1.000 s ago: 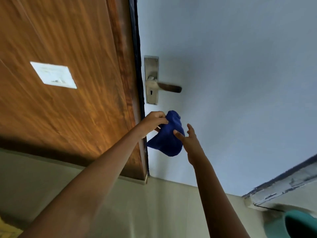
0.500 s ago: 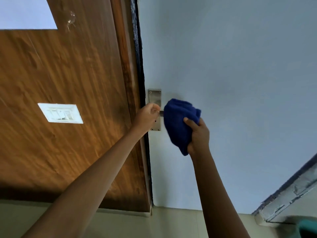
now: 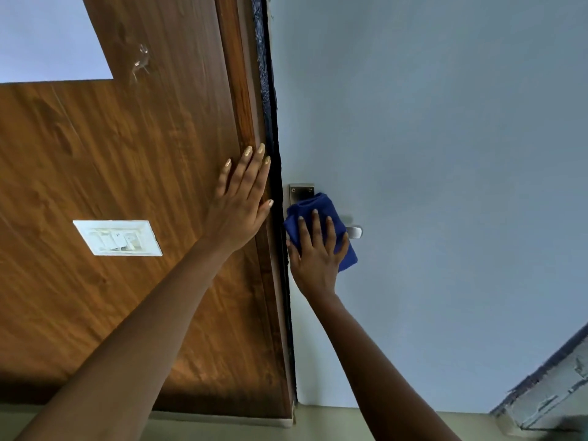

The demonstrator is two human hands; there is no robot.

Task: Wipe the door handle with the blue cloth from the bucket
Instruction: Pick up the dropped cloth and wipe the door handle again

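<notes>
The blue cloth [image 3: 318, 206] is pressed over the metal door handle [image 3: 355, 232] on the pale grey door. Only the lever's tip and the top of its back plate [image 3: 301, 193] show past the cloth. My right hand [image 3: 318, 253] lies flat on the cloth, fingers spread, holding it against the handle. My left hand [image 3: 241, 198] rests flat and open on the brown wooden frame just left of the handle, holding nothing. The bucket is out of view.
A white switch plate [image 3: 117, 237] sits on the wooden panel at the left. A dark gap [image 3: 273, 128] runs between the frame and the door [image 3: 445, 154]. A worn white ledge [image 3: 547, 396] shows at the bottom right.
My left hand let go of the cloth and moved up onto the wooden frame, flat. My right hand pushed the cloth over the lever. The view tilted up.
</notes>
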